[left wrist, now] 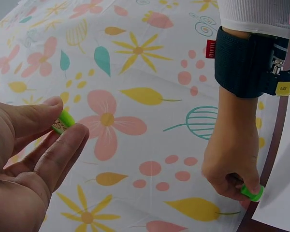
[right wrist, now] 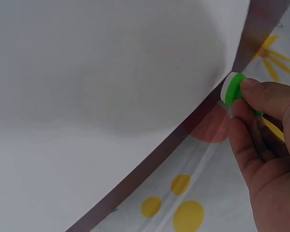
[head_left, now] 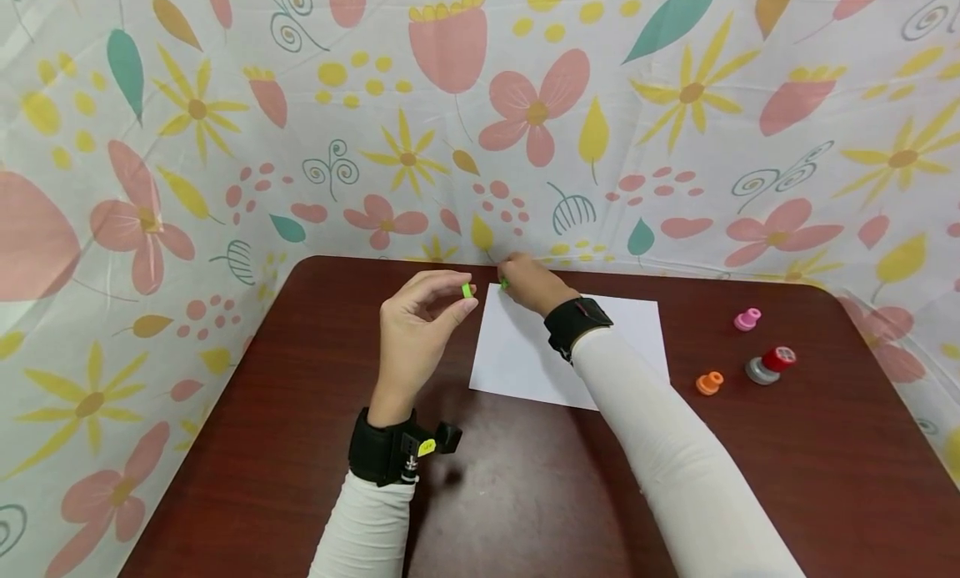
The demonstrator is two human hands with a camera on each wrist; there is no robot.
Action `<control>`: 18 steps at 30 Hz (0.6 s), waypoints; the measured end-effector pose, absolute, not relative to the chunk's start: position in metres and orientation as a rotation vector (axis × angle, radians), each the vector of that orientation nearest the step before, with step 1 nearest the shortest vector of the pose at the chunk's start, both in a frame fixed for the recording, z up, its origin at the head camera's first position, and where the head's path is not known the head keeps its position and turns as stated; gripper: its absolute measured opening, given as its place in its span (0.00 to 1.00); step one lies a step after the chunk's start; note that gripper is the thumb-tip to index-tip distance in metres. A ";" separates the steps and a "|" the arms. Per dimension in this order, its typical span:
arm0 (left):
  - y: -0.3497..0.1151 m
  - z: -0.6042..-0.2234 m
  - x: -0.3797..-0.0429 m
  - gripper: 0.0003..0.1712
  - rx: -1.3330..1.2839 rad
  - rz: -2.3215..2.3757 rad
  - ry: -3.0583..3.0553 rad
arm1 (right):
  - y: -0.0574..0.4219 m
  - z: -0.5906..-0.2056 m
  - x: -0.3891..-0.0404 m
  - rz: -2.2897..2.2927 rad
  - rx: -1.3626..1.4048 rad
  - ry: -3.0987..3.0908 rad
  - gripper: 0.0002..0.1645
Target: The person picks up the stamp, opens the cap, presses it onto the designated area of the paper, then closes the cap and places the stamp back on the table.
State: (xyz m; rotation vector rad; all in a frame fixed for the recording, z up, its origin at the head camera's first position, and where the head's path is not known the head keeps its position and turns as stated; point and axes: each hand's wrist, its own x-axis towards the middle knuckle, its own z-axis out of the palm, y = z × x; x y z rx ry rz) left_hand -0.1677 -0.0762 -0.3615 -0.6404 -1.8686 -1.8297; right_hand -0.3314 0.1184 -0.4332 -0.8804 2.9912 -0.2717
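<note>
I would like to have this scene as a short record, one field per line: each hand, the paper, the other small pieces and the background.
Left hand: pinches a small green piece
Right hand: grips a green-and-white piece near the paper's far left corner
Paper: white, on a dark brown table, partly hidden by the right arm
Other pieces: pink one, orange one, red-and-grey one, all right of the paper
Background: flower-patterned cloth
</note>
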 end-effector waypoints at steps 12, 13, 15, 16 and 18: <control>-0.078 -0.359 -0.167 0.15 -0.596 -1.805 -1.884 | 0.116 -0.438 -0.332 -0.174 -0.971 2.977 0.05; -0.078 -0.359 -0.167 0.15 -0.591 -1.802 -1.890 | 0.115 -0.438 -0.332 -0.157 -0.977 2.976 0.05; -0.079 -0.360 -0.167 0.15 -0.580 -1.796 -1.896 | 0.113 -0.439 -0.332 -0.121 -0.974 2.975 0.07; -0.079 -0.360 -0.167 0.15 -0.580 -1.793 -1.897 | 0.112 -0.440 -0.332 -0.104 -0.973 2.979 0.07; -0.079 -0.361 -0.167 0.15 -0.580 -1.792 -1.901 | 0.110 -0.440 -0.331 -0.069 -0.969 2.983 0.07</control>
